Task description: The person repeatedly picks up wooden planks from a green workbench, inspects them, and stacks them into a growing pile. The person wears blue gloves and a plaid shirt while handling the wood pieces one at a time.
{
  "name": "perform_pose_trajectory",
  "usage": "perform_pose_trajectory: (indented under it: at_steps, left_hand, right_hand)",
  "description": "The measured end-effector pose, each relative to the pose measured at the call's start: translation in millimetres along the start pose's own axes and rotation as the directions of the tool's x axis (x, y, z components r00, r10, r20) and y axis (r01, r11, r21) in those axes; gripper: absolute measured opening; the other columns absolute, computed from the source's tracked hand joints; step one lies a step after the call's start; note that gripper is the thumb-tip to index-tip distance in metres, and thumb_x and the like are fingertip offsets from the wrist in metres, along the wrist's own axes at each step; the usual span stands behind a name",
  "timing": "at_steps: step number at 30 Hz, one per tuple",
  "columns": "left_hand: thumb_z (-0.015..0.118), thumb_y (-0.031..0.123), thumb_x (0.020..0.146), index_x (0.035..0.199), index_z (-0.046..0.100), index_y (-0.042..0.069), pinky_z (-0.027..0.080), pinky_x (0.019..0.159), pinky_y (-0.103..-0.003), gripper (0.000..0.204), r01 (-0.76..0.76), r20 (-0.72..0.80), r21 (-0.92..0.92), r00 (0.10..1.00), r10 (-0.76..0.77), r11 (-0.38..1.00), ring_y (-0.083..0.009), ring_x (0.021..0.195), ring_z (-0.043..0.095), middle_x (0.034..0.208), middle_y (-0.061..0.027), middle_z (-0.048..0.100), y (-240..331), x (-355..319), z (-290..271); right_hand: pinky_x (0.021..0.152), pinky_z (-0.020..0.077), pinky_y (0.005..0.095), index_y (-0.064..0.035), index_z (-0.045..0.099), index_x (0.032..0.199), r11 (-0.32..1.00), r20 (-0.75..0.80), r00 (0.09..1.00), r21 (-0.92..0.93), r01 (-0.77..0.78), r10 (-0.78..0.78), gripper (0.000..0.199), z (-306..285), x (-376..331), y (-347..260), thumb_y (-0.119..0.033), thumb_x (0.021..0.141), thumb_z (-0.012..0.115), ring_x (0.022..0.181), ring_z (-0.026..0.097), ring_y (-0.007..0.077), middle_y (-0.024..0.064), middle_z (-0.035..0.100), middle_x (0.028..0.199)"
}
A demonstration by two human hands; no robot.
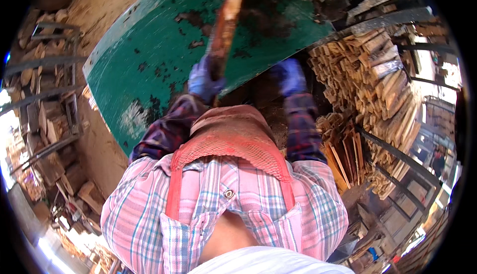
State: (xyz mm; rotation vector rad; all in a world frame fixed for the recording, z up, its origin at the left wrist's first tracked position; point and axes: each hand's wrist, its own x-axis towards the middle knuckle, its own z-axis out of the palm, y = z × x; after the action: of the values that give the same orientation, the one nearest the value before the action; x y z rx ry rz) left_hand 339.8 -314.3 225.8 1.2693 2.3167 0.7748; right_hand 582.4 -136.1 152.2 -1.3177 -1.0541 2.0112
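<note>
A blue glove covers my left hand (204, 79), whose fingers are closed round the near end of a rough piece of wood (226, 28). The wood is long and narrow, with dark bark-like patches and a pale far end. It points away from me over a green work surface (119, 75). My right hand (290, 76), also in a blue glove, is to the right by the surface's near edge, above a dark gap. Motion smears it, so its fingers and anything in them cannot be made out.
A tall stack of split wood strips (367, 70) rises close on my right, with dark metal bars (397, 154) beside it. More strips (350, 154) stand upright nearer me. Wood chunks (92, 197) and a metal rack (49, 65) are at left. Dark bark scraps (191, 19) litter the green surface.
</note>
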Motion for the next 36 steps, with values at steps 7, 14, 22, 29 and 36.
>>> perform_pose_trajectory:
  at_steps: [7,14,22,29,36]
  left_hand:
    - [0.07,0.025,0.075,0.135,0.031,0.001,0.044,0.09,-0.033,0.075,0.251,0.266,-0.861,0.964,-0.029,0.442,-0.0228,0.107,0.051,0.119,-0.0151,0.05,20.4,-51.3,43.3]
    - [0.066,0.019,0.081,0.13,0.039,-0.001,0.047,0.083,-0.032,0.06,0.189,0.409,-0.617,0.906,0.106,0.764,-0.0194,0.093,0.056,0.106,-0.0102,0.057,10.9,-14.5,58.6]
    - [0.06,0.032,0.085,0.118,0.05,-0.001,0.049,0.07,-0.03,0.047,0.42,0.817,-0.544,0.461,0.346,0.726,-0.0145,0.083,0.057,0.101,-0.0092,0.059,91.3,-38.5,97.6]
    - [0.061,0.035,0.085,0.106,0.057,0.006,0.048,0.058,-0.024,0.036,0.492,0.857,-0.396,-0.106,0.505,0.775,-0.0112,0.069,0.058,0.085,-0.0045,0.061,127.8,-32.5,102.7]
    - [0.062,0.035,0.085,0.118,0.053,0.005,0.049,0.061,-0.025,0.046,0.278,0.858,-0.394,-0.232,0.459,0.876,-0.0129,0.08,0.06,0.093,-0.0044,0.061,173.3,-35.5,100.5]
  right_hand:
    - [0.081,0.0478,0.0359,-0.0036,0.058,0.11,0.959,0.135,0.971,-0.179,0.221,-0.199,0.036,59.6,-38.8,72.0,-0.031,0.087,0.06,0.088,0.06,0.0227,0.0081,0.063,0.096]
    - [0.075,0.0481,0.0323,-0.0045,0.061,0.107,0.792,-0.269,0.946,0.611,0.023,0.181,0.038,7.3,-109.6,16.6,-0.038,0.089,0.057,0.083,0.059,0.019,0.0063,0.064,0.093]
    - [0.077,0.0499,0.0359,-0.0055,0.057,0.112,0.653,-0.493,0.866,0.632,0.418,-0.078,0.038,-58.1,-148.9,58.7,-0.037,0.091,0.054,0.086,0.058,0.0228,0.0096,0.062,0.094]
    - [0.078,0.0484,0.0316,-0.0055,0.054,0.114,0.411,-0.519,0.821,0.712,0.57,-0.239,0.037,-10.4,-197.6,-22.7,-0.036,0.093,0.05,0.096,0.054,0.0179,0.005,0.056,0.106]
    - [0.073,0.0475,0.0279,-0.0062,0.055,0.112,0.624,-0.837,0.44,0.159,0.765,-0.326,0.038,-69.1,-166.5,7.6,-0.039,0.095,0.044,0.088,0.056,0.0208,0.008,0.057,0.104]
